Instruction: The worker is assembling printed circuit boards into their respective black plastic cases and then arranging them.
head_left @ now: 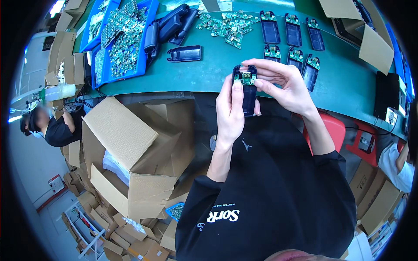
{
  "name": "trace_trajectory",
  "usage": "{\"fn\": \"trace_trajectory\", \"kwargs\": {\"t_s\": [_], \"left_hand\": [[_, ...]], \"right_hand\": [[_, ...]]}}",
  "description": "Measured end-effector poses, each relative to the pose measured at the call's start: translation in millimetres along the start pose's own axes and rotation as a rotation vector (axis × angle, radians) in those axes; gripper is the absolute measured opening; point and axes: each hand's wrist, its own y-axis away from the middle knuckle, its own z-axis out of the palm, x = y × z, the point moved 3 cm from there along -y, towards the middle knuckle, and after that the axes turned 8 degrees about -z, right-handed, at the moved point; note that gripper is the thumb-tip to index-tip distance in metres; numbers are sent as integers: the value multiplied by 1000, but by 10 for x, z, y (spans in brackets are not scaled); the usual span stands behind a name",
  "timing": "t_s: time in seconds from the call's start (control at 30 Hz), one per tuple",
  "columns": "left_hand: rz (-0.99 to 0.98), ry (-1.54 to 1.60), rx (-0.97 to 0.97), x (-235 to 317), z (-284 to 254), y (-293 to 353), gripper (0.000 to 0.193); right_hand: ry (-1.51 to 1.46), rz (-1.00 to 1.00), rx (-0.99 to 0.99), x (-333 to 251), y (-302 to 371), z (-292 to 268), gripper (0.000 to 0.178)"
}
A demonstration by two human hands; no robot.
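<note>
A black plastic casing (249, 101) is held up in front of the bench's near edge, between my two hands. At its top end sits a small green circuit board (246, 78) with a two-digit display. My left hand (230, 111) is closed around the casing from the left, its thumb pressing beside the board. My right hand (285, 85) is closed at the upper right, with the thumb at the board's right edge and the index finger at the casing's top. Beyond my hands, several casings with boards in their ends (294, 35) lie in two rows.
On the green bench (183, 78) lie a single casing (185, 53), loose circuit boards (228, 26) and a pile of black casings (172, 28). Blue bins (145, 52) of boards stand at left. An open carton (143, 182) is below left, another carton (376, 52) at right. Other people work at both sides.
</note>
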Motion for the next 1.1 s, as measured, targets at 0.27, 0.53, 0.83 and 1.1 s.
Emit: {"fn": "trace_trajectory", "kwargs": {"t_s": [0.27,0.53,0.83,1.1], "left_hand": [[-104,258,-151,-253,1,-80,43],[-169,83,-320,-289,354,-163,45],[59,-243,-142,-164,330,-313,37],[406,-1220,538,142,-1099,-676,33]], "right_hand": [[285,-73,74,2,90,-65,53],[581,19,122,-245,329,-279,58],[983,-56,436,-425,742,-1239,42],[1102,186,322,-29,1020,-1832,40]]}}
